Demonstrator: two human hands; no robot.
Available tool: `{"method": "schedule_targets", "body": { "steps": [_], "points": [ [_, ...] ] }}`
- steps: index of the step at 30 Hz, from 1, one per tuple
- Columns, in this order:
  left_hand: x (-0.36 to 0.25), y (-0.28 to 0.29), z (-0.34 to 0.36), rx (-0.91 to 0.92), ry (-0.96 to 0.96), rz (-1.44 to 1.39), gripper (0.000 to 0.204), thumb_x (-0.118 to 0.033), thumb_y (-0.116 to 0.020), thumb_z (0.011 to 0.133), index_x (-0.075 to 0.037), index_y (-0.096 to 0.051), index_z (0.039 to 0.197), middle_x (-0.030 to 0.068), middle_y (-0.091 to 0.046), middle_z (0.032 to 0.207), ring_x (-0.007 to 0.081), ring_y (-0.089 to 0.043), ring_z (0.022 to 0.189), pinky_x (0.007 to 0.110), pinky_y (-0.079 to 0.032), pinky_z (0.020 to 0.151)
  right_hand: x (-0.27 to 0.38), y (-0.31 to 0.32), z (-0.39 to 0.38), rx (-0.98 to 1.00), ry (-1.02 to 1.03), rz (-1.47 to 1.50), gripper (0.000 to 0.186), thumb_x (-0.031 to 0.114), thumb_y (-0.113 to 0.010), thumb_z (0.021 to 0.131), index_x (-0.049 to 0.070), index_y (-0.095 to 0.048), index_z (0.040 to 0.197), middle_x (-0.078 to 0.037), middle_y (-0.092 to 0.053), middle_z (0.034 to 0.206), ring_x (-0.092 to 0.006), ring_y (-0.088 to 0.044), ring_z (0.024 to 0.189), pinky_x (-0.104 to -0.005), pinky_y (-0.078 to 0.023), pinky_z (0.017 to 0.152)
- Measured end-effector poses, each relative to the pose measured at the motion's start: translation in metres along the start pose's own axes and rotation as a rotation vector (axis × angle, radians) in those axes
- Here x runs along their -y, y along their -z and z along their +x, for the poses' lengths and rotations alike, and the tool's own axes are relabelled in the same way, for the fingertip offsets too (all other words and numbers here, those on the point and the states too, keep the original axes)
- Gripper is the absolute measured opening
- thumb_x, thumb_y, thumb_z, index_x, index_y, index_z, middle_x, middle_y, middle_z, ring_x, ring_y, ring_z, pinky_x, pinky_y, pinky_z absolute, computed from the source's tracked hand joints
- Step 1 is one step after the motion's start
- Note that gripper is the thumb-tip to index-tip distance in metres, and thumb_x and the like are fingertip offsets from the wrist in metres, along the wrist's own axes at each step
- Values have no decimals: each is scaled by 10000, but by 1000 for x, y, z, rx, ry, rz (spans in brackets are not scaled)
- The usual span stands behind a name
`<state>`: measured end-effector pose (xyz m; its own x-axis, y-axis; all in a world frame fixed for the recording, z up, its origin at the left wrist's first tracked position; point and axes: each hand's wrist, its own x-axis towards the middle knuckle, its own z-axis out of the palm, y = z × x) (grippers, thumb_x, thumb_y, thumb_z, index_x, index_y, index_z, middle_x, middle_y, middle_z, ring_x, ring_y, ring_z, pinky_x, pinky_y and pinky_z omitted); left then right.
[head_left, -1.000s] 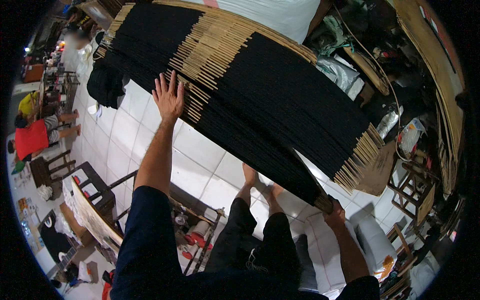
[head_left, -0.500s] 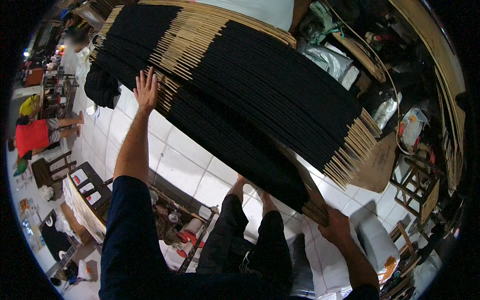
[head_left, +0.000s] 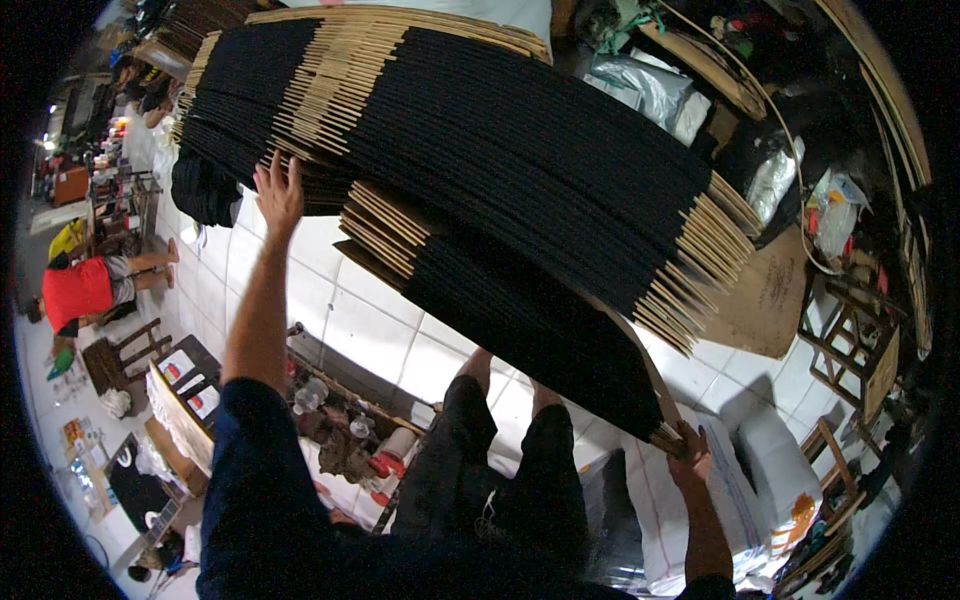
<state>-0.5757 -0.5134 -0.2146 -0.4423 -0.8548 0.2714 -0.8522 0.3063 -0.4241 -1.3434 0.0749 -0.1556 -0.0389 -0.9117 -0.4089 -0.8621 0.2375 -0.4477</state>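
Seemingly separating a black bundle [head_left: 530, 335] from the stack [head_left: 540, 160] with right grip [head_left: 689, 452] wrapped around its end and left grip [head_left: 281, 205] spread open, next probably needing level support

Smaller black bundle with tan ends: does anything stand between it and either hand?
Nothing visible separates the right hand from the smaller black bundle; it holds the right end. The left hand is apart from the bundle, at the larger black stack, whose near edge appears to lie partly between them.
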Motion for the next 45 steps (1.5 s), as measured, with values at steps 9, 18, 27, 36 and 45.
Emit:
{"method": "schedule_targets", "body": {
  "steps": [9, 18, 27, 36, 45],
  "points": [
    [-133, 113, -44, 585, 1251, -986, 1198, -726, -798, 738, 158, -434, 1459, 299, -613, 1333, 346, -634, 1201, 447, -515, 1020, 38, -16, -39, 182, -345, 239, 825, 51, -849, 702, 8, -515, 1455, -195, -636, 1377, -374, -604, 1291, -443, -507, 1066],
    [-72, 76, -81, 1137, 1098, -1454, 432, -277, -684, 925, 33, -657, 1225, 174, -731, 1035, 277, -713, 797, 422, -612, 707, 41, -48, -34, 198, -1387, 1073, 813, 617, -493, 1015, 25, -399, 1565, -253, -450, 1571, -389, -505, 1399, -459, -397, 1172],
    [-73, 32, -85, 1662, 873, -1061, 348, -328, -607, 993, -33, -735, 1127, 120, -757, 926, 209, -713, 810, 378, -589, 760, 26, -145, -29, 303, -1240, 682, 765, 579, -439, 1037, 25, -408, 1562, -237, -425, 1594, -376, -465, 1432, -454, -372, 1186],
    [-99, -7, -110, 1347, -61, -287, 416, -284, -474, 1042, -27, -686, 1291, 220, -665, 1344, 367, -665, 1219, 504, -547, 1020, -43, -138, -10, 410, -966, 268, 721, 542, -385, 1059, 24, -416, 1559, -221, -400, 1618, -363, -424, 1465, -450, -347, 1201],
    [-118, 121, -320, 1552, 107, -317, 412, -285, -682, 869, -80, -750, 1220, 160, -713, 1284, 310, -676, 1205, 451, -562, 993, -217, -28, 57, 538, -642, -164, 683, 505, -332, 1080, 24, -425, 1556, -204, -375, 1641, -349, -383, 1499, -446, -322, 1215]
  ]
}}
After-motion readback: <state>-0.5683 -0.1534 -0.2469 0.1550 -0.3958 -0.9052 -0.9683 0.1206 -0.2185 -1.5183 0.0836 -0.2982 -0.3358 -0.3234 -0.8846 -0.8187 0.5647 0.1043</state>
